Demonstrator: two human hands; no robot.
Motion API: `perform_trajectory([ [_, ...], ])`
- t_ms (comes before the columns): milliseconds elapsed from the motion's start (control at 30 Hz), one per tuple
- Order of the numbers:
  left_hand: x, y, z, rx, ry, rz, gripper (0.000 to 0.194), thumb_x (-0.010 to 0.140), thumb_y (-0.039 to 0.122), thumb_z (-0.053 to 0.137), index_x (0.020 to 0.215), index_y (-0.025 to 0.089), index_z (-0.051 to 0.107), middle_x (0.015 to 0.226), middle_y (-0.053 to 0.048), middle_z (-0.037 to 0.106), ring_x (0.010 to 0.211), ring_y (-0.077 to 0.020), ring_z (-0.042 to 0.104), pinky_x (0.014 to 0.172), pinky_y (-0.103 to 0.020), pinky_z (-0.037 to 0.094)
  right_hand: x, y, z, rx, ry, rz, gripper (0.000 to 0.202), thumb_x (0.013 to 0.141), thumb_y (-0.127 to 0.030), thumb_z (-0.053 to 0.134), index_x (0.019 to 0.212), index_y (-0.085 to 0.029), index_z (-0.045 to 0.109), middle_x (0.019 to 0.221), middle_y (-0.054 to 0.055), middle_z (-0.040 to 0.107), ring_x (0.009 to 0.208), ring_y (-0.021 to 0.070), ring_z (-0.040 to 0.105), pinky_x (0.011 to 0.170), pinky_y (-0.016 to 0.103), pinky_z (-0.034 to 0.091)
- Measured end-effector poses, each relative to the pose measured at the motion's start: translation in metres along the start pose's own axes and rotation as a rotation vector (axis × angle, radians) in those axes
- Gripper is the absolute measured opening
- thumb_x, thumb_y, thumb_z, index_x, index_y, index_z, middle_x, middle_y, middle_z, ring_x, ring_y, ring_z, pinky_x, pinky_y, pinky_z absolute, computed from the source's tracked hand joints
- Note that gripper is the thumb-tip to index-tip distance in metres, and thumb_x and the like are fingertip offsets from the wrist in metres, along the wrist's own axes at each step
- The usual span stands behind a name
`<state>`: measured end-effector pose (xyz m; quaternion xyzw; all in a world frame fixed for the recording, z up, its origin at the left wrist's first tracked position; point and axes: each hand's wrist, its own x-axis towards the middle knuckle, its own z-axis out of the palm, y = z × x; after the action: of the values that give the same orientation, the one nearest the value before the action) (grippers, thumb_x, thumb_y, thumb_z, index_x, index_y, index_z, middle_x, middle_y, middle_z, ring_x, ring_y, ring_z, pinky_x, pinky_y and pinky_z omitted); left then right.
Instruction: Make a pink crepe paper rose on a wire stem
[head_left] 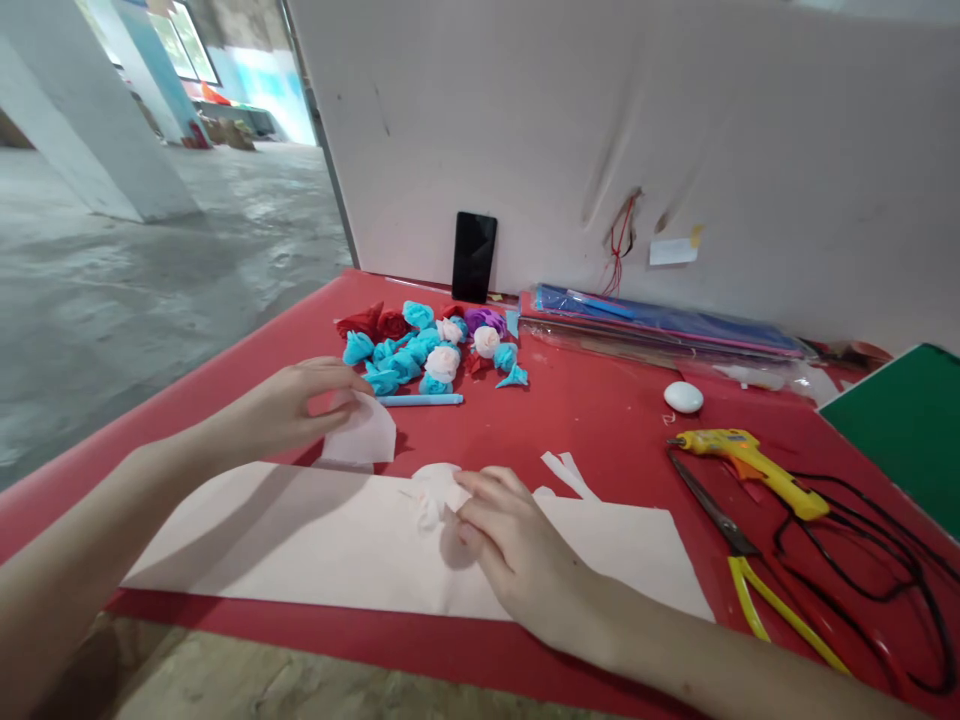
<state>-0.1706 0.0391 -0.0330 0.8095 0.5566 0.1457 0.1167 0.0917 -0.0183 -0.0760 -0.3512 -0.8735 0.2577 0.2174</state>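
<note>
My left hand is pinching a pale pink paper piece with a curved edge, raised a little over the red table. My right hand is above a long, pale pink paper strip. Its curled fingers grip a small crumpled white paper piece; part of that piece is hidden behind the fingertips. Beyond my left hand lies a heap of crepe-paper roses, among them blue roses, a pale pink rose and red roses. A light blue pen-like stick lies in front of them.
A yellow glue gun with a black cord and yellow-handled scissors lie at the right. Farther back are a white egg-shaped object, plastic-wrapped paper sheets and a black phone leaning on the white wall. Paper scraps lie mid-table.
</note>
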Motion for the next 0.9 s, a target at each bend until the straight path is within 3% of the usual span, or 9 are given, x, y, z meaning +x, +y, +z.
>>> perform_trajectory([
  [167, -0.002, 0.005, -0.003, -0.003, -0.005, -0.001, 0.028, 0.085, 0.031, 0.038, 0.091, 0.015, 0.06, 0.097, -0.006, 0.064, 0.094, -0.0195, 0.055, 0.086, -0.027, 0.04, 0.0, 0.001, 0.01, -0.077, 0.002, -0.031, 0.02, 0.087, -0.009, 0.043, 0.086, -0.015, 0.063, 0.124, 0.01, 0.054, 0.107, 0.0239, 0.043, 0.091, 0.043, 0.039],
  [333, -0.002, 0.003, -0.002, -0.039, -0.013, 0.001, 0.025, 0.084, 0.031, 0.041, 0.09, 0.017, 0.061, 0.097, -0.005, 0.066, 0.094, -0.0202, 0.057, 0.086, -0.028, 0.041, 0.001, -0.002, 0.015, -0.129, 0.052, -0.091, 0.028, 0.085, -0.004, 0.04, 0.102, -0.015, 0.059, 0.103, 0.009, 0.056, 0.092, 0.0209, 0.044, 0.082, 0.04, 0.04],
  [667, -0.006, 0.004, -0.012, -0.147, -0.025, -0.018, 0.026, 0.085, 0.035, 0.042, 0.092, 0.017, 0.059, 0.096, -0.004, 0.064, 0.093, -0.0183, 0.055, 0.086, -0.027, 0.039, -0.007, -0.001, 0.019, -0.389, 0.049, -0.338, 0.029, 0.08, 0.002, 0.036, 0.096, -0.008, 0.058, 0.091, 0.01, 0.055, 0.081, 0.0217, 0.043, 0.075, 0.039, 0.037],
  [900, -0.008, -0.006, -0.005, -0.23, -0.34, -0.004, 0.024, 0.083, 0.029, 0.046, 0.092, 0.021, 0.066, 0.096, -0.003, 0.07, 0.086, -0.0184, 0.062, 0.076, -0.027, 0.045, -0.009, -0.001, 0.018, -0.41, 0.14, -0.414, 0.03, 0.078, 0.002, 0.037, 0.097, -0.007, 0.058, 0.092, 0.011, 0.056, 0.082, 0.022, 0.045, 0.076, 0.04, 0.037],
])
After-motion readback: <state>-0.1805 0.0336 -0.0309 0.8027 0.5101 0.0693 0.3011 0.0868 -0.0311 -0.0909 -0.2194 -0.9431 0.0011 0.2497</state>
